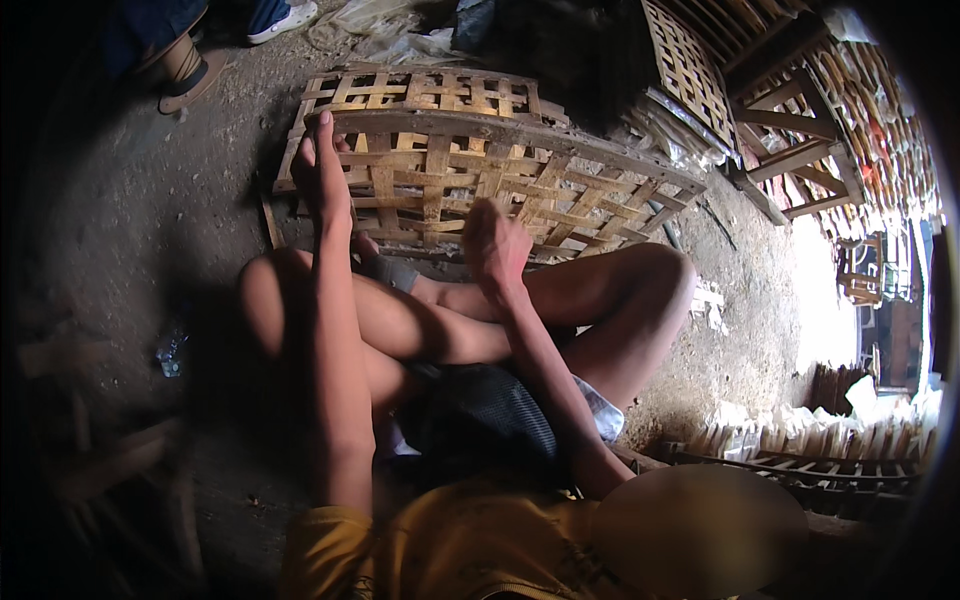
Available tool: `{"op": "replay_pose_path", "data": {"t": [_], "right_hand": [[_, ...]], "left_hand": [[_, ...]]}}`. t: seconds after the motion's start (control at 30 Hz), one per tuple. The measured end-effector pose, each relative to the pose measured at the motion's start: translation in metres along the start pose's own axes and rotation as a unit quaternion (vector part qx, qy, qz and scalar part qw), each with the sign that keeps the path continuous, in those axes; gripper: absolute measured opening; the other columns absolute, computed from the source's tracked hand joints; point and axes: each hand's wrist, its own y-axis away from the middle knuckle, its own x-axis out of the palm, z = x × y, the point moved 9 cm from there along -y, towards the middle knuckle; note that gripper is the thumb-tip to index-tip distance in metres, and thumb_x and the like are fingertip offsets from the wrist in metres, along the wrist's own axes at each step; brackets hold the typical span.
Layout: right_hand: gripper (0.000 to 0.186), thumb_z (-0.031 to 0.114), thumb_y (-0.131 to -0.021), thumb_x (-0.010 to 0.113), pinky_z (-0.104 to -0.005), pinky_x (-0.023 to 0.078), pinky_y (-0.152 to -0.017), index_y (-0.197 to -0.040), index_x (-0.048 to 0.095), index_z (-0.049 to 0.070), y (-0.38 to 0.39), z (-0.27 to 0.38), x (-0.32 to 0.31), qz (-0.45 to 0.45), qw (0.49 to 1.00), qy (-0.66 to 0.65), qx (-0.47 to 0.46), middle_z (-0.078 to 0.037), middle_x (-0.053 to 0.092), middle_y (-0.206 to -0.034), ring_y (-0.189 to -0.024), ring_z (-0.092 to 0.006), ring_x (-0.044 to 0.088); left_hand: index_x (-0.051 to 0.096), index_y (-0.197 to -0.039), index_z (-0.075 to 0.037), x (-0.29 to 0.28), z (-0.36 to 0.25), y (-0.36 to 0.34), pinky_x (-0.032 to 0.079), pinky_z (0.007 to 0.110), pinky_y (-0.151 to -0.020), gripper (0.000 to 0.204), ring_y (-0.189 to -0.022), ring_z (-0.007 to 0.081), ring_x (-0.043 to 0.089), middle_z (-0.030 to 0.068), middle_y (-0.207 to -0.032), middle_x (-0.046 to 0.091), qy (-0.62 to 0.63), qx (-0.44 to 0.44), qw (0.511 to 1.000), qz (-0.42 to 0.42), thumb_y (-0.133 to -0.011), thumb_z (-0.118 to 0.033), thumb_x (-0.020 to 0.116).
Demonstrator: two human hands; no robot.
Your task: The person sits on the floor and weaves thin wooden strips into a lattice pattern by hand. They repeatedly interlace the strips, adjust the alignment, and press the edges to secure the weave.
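Observation:
A woven bamboo rack [435,190] with a wooden frame stands tilted on its edge in front of my crossed legs. My left hand [323,180] grips its left end, one finger stretched up along the frame's corner. Before the middle of the lattice, my right hand [500,250] is closed. A brownish rounded thing shows at the top of that fist, too blurred to name. Whether it touches the slats I cannot tell. Behind this rack lies a second woven rack [420,92].
Another lattice panel [690,65] leans at the far right over stacked sheets, beside a wooden stand [800,150]. Racks of thin pale sheets [830,435] line the lower right. At the upper left, another person's shoe [285,22] shows. A clear plastic bottle [172,355] lies left.

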Motion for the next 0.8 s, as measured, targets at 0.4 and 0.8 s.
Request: {"op": "replay_pose_path", "data": {"t": [0.4,0.8], "right_hand": [[0.036,0.030,-0.103,0.046,-0.0574,0.052,-0.071,-0.085,0.065,0.004,-0.011,-0.039,-0.026,-0.028,0.995,-0.036,0.088,-0.028,0.067,-0.076,-0.076,-0.0498,0.066],[0.050,0.044,-0.097,0.062,-0.0535,0.050,-0.087,-0.100,0.063,-0.006,-0.026,-0.056,-0.011,-0.023,0.998,-0.061,-0.004,-0.035,0.065,-0.099,-0.098,-0.0458,0.064]], "left_hand": [[0.068,-0.098,0.000,0.003,-0.006,0.002,0.043,0.031,-0.077,0.059,-0.078,0.0146,0.056,0.0038,-0.079,0.060,0.023,0.021,1.000,-0.006,-0.094,-0.059,0.060],[0.065,-0.089,0.001,0.000,-0.003,0.001,0.044,0.033,-0.073,0.065,-0.074,0.0180,0.058,0.0059,-0.074,0.061,-0.020,0.042,0.999,0.001,-0.094,-0.063,0.056]]}}
